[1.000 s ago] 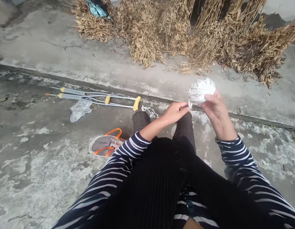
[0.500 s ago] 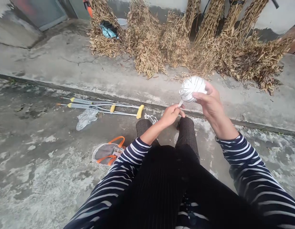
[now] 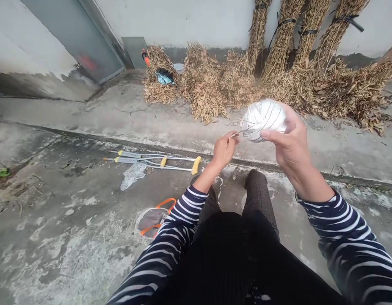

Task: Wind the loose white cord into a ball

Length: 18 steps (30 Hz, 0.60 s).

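Note:
A white ball of cord (image 3: 264,118) with thin dark lines across it is held up in front of me. My right hand (image 3: 291,140) grips it from the right, thumb on the near side and the other fingers partly hidden behind. My left hand (image 3: 225,148) is closed in a pinch on the strand of cord (image 3: 242,131) that runs out of the ball's left side. More white cord (image 3: 220,186) hangs below my left hand, beside my leg.
A pair of crutches (image 3: 154,161) lies by the step edge, next to a crumpled clear plastic bag (image 3: 132,174). A grey bag with orange handles (image 3: 151,221) is on the ground at left. Dried plant bundles (image 3: 211,89) line the wall.
My view has tilted up, showing more wall. My right hand has turned the ball slightly and holds it a little farther right. My left hand still pinches the strand.

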{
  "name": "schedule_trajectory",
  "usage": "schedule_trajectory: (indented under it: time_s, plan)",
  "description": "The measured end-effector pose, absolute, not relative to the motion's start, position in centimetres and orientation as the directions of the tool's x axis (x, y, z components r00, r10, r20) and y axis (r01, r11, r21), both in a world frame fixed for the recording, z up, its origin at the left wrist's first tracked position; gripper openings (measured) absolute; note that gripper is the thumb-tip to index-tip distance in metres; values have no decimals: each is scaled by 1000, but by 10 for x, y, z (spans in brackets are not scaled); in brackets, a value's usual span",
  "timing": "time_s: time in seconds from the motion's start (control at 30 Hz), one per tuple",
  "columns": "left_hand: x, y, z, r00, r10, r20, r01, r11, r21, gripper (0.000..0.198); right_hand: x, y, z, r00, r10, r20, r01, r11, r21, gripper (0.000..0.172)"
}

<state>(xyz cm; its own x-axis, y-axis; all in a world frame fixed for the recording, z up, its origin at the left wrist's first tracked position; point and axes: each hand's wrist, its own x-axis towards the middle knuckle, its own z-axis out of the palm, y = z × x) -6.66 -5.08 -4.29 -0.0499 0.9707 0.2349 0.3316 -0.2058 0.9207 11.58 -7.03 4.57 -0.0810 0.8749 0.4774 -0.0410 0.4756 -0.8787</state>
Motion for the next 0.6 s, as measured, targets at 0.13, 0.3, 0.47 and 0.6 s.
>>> schedule_trajectory:
  time_s: [0.13,0.3,0.47,0.6]
  plan:
    - [-71,-53,-9,-92,898,431,428,-355,831,43,121,-75,59,-25,878,477,-95,473,-876,60]
    - [-73,-59,7,101,827,554,534,-514,671,41,130,-81,69,29,895,445,-176,443,-879,62]
    - [-69,-58,10,188,837,513,453,-538,711,29,135,-86,90,72,902,425,-218,430,-876,60]
    - [-57,-36,4,145,913,382,165,-403,900,30,126,-87,100,33,876,481,-196,477,-856,61]
